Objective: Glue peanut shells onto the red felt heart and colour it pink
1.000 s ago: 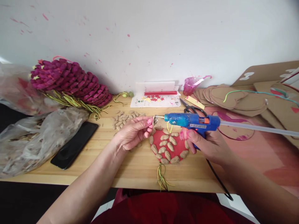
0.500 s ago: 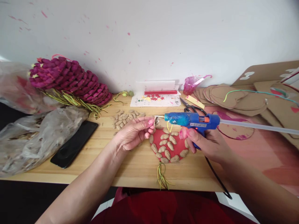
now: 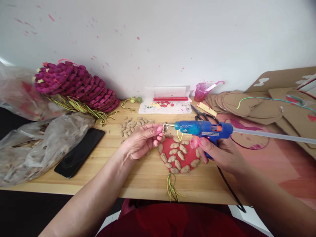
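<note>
Above the red heart-shaped card, the left hand still pinches a small peanut shell — the right hand still squeezes the blue plastic glue gun, barely moved.

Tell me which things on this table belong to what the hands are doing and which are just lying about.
In use: glue gun in the right hand; small piece at its nozzle, pinched by the left hand; shell-covered red heart; loose shells.
Lying about: phone; scissors; pink cup; plastic bags; cardboard shapes; purple ornaments.
</note>
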Demonstrator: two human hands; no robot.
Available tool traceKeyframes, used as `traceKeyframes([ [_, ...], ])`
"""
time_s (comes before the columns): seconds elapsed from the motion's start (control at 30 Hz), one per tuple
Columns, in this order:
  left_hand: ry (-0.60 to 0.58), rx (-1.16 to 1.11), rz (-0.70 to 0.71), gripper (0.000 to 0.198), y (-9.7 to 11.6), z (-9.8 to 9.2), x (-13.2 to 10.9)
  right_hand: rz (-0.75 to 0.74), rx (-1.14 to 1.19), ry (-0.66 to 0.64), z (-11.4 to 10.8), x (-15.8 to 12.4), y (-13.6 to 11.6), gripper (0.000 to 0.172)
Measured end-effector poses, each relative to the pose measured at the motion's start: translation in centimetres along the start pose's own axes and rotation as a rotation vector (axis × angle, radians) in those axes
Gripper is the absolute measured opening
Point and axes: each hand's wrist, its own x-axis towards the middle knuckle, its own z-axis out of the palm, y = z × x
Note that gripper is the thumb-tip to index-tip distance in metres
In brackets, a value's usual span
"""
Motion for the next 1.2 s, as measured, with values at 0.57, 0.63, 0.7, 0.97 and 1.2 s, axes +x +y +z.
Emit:
traceKeyframes([
  [0.57,-0.012,0.0,0.014,0.027,-0.07,0.01,-0.05,-0.051,-0.002,0.026,-0.02,0.25,0.13,0.035],
  [0.63,-0.012,0.0,0.013,0.027,-0.09,-0.01,-0.02,-0.056,-0.003,0.031,-0.02,0.25,0.17,0.034],
  [0.7,-0.009,0.001,0.019,0.027,-0.08,-0.03,0.02,-0.066,-0.002,0.021,-0.08,0.21,0.28,0.034],
  [0.97,-0.007,0.008,0.024,0.027,-0.11,-0.23,0.09,-0.072,-0.001,0.012,-0.13,0.17,0.44,0.038],
  [1.2,-0.004,0.003,0.024,0.028,-0.13,-0.09,0.05,-0.034,-0.003,0.02,-0.08,0.21,0.35,0.036],
])
